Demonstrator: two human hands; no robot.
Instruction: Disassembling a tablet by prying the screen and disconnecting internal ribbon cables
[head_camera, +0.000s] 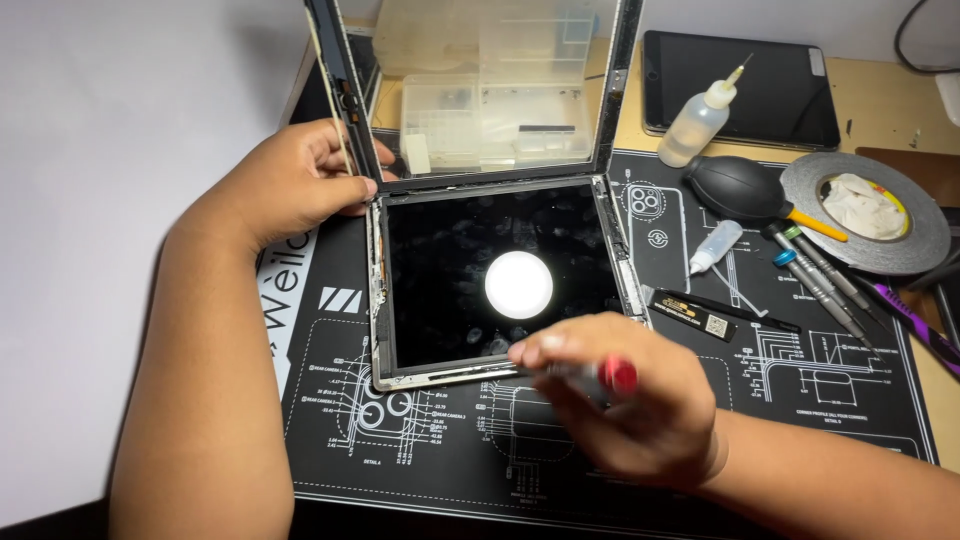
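Observation:
An opened tablet body (500, 275) lies on a black repair mat (800, 390), its dark panel reflecting a round lamp. The detached glass front (480, 90) stands tilted up behind it, hinged along the tablet's far edge. My left hand (295, 180) grips the glass front's left edge and holds it upright. My right hand (620, 395) is closed around a screwdriver with a red cap (600, 377), blurred, with its tip near the tablet's lower front edge.
To the right on the mat lie a black rubber air blower (745, 188), a small squeeze bottle (715, 245), two or three screwdrivers (820, 275), a tape roll (870, 210) and a flat black part (695, 312). A second tablet (740, 85) and a needle-tip bottle (698, 120) sit behind.

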